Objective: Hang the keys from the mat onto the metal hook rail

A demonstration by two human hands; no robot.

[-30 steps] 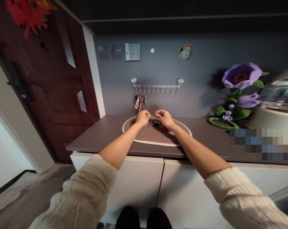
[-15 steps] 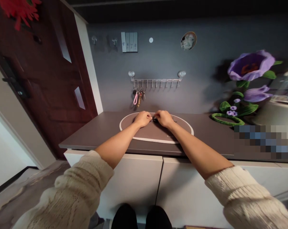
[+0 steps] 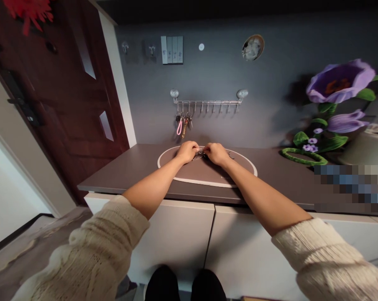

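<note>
Over an oval brown mat (image 3: 208,173) with a pale rim, my two hands work close together. A small metal key ring (image 3: 201,154) shows in the narrow gap between them. My left hand (image 3: 187,152) is closed, its thumb and finger pinching at the ring, with a bit of metal below the fingers. My right hand (image 3: 216,153) is closed too, around something dark by the ring that its fingers mostly hide. Thin dark pieces (image 3: 231,155) stick out past the right wrist; their kind is unclear.
Behind the hands, a clear hook rail (image 3: 208,102) on the wall carries several keys with a pink loop (image 3: 179,127). Purple flowers (image 3: 339,83) and a green ring-shaped base (image 3: 303,156) stand at right. A dark red door (image 3: 66,104) is at left.
My hands stay over the mat, with the gap between them slightly wider and more of the metal ring showing. The view has shifted a little.
</note>
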